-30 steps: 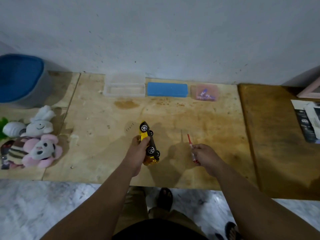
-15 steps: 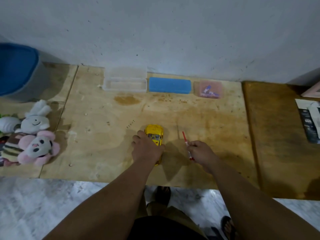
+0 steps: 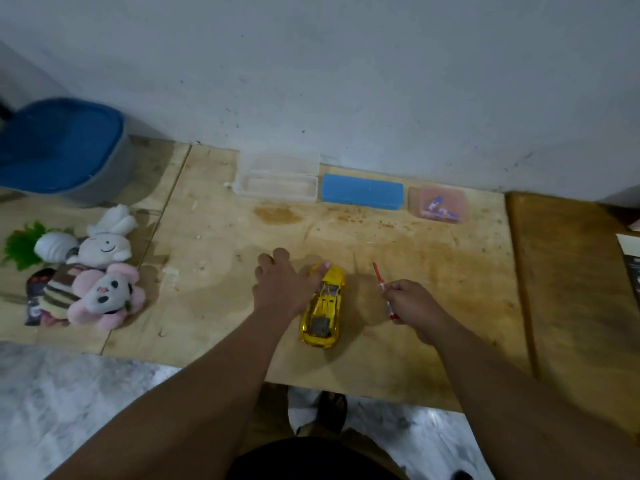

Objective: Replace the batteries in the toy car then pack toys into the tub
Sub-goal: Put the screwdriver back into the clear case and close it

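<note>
The yellow toy car stands on its wheels on the wooden table, roof up. My left hand lies beside the car's left side with fingers spread; its thumb touches the car's far end. My right hand grips a small red-handled screwdriver, to the right of the car. A blue tub stands at the far left by the wall. A pile of plush toys lies in front of it.
Along the wall sit an open clear plastic case, a blue case and a pinkish clear box with small purple items. A darker board adjoins at right, with papers at its edge.
The car was held wheels-up in my left hand, then set down on its wheels. My left hand has let go and slid off to the car's left. The right hand stays put.
</note>
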